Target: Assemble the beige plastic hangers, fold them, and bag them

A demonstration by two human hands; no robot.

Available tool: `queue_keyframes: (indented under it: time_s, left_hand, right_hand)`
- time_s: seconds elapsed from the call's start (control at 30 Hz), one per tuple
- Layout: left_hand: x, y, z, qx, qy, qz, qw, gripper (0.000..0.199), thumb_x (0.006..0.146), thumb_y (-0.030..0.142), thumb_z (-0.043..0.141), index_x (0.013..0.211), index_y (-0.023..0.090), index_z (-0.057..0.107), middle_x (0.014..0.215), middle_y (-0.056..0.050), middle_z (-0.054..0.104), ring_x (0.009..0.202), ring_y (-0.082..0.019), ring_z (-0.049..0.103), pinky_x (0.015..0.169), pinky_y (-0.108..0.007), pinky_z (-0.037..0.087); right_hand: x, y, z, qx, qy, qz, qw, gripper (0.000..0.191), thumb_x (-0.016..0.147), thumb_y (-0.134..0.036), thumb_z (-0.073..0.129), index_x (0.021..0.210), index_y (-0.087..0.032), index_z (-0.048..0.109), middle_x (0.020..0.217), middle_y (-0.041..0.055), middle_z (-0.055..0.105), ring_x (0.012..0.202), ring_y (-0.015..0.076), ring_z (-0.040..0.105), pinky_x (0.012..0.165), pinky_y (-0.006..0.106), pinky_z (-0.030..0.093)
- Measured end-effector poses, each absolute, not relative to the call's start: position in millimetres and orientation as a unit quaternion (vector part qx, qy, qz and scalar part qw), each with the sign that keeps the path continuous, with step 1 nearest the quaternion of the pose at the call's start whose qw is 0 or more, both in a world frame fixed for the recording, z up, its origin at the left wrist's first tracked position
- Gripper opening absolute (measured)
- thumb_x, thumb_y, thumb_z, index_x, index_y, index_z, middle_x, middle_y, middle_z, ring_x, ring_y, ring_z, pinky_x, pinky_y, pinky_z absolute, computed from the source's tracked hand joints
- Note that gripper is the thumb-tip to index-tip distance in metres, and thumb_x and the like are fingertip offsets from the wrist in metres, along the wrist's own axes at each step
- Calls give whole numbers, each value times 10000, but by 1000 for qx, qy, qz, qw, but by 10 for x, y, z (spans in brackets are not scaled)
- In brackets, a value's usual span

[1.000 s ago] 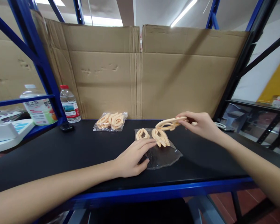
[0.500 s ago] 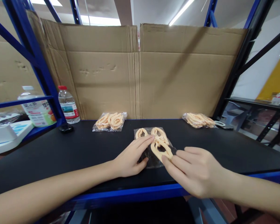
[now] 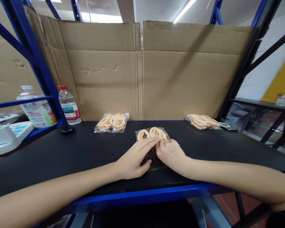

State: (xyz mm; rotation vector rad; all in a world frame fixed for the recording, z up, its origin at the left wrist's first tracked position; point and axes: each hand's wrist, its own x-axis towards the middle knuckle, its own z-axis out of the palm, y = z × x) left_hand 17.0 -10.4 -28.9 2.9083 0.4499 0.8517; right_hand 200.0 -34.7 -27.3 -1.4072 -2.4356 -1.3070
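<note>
A clear plastic bag (image 3: 154, 161) lies on the black table, with pale ring-shaped pieces (image 3: 156, 132) at its far end. My left hand (image 3: 134, 158) rests flat on the bag's left side, fingers stretched toward the rings and thumb apart. Against its fingertips, my right hand (image 3: 172, 155) is closed at the near edge of the rings, its fingers curled under. Whatever the right fingers hold is hidden.
Filled bags of similar rings lie at the back left (image 3: 112, 122) and back right (image 3: 202, 122). Left of them are a red-capped bottle (image 3: 70, 106), a black mouse (image 3: 67, 129) and a larger bottle (image 3: 38, 109). Cardboard (image 3: 104, 69) stands behind the table (image 3: 85, 152).
My right hand has moved left and away from me onto the bag, and the ring piece it held is now mostly hidden beneath it. My left hand has stayed almost still.
</note>
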Motion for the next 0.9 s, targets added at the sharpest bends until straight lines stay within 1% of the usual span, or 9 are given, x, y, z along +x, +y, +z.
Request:
queue_keyframes:
  time_s: [0.1, 0.23, 0.3, 0.37, 0.47, 0.57, 0.7, 0.8, 0.9]
  left_hand:
    - [160, -116, -245, 951, 154, 265, 33, 640, 798, 111, 485, 1404, 192, 298, 1455, -113, 354, 1355, -244, 302, 1114, -457, 297]
    - [80, -117, -103, 951, 158, 261, 44, 348, 865, 124, 415, 1191, 201, 508, 1364, -92, 459, 1289, -236, 384, 1071, -429, 344]
    - [19, -106, -26, 952, 144, 264, 59, 312, 844, 85, 367, 1071, 197, 550, 1344, -86, 468, 1263, -235, 404, 1052, -426, 357]
    - [-33, -95, 21, 953, 130, 266, 69, 317, 760, 53, 386, 994, 188, 551, 1350, -89, 444, 1253, -247, 400, 1049, -435, 355]
    - [-60, -91, 9, 957, 139, 246, 70, 388, 656, 40, 457, 1007, 186, 533, 1324, -104, 427, 1224, -261, 409, 1035, -430, 372]
    - [-35, -95, -69, 956, 160, 238, 56, 368, 714, 83, 540, 1066, 192, 524, 1215, -111, 468, 1122, -239, 472, 960, -389, 433]
    - [-7, -79, -143, 945, 167, 275, 57, 27, 841, 155, 523, 838, 177, 539, 1045, -77, 537, 961, -178, 530, 839, -307, 462]
    - [-7, -50, -154, 922, 201, 319, 87, 92, 859, 154, 490, 770, 174, 497, 838, -33, 580, 792, -143, 554, 727, -269, 457]
    - [1, -21, -169, 882, 267, 351, 163, 90, 858, 192, 497, 775, 181, 465, 746, -1, 591, 694, -127, 565, 672, -256, 451]
  right_hand:
    - [2083, -448, -141, -499, -794, -348, 5, 262, 795, 21, 442, 955, -25, 645, 689, 147, 663, 551, 224, 629, 426, 282, 390]
    - [2384, -595, 137, -493, -824, -276, 37, 169, 801, -39, 503, 878, -114, 633, 703, 80, 642, 606, 200, 625, 484, 268, 406]
    - [2596, -628, 265, -460, -851, -239, 83, 175, 803, -54, 491, 886, -145, 616, 817, 74, 632, 706, 186, 615, 553, 262, 440]
    - [2802, -618, 350, -398, -896, -165, 109, 306, 771, -7, 455, 978, -176, 603, 1039, 85, 592, 868, 173, 593, 672, 259, 476]
    - [3013, -528, 361, -335, -933, -66, 118, 477, 748, 42, 415, 1096, -238, 582, 1305, 78, 439, 1156, 182, 480, 909, 309, 447]
    - [3081, -374, 244, -322, -937, -14, 133, 362, 789, -45, 520, 1085, -240, 595, 1392, 75, 357, 1300, 229, 347, 1040, 388, 354]
    - [3093, -162, 49, -306, -923, 78, 220, 25, 819, -198, 610, 813, -183, 630, 1280, 86, 482, 1154, 218, 492, 953, 362, 422]
    - [3108, -84, -38, -322, -884, 165, 296, 154, 859, -286, 583, 762, -169, 609, 1003, 81, 632, 927, 180, 594, 857, 350, 461]
    - [3082, -72, -113, -361, -818, 283, 347, 212, 865, -360, 566, 780, -166, 582, 809, 59, 662, 779, 165, 615, 751, 329, 484]
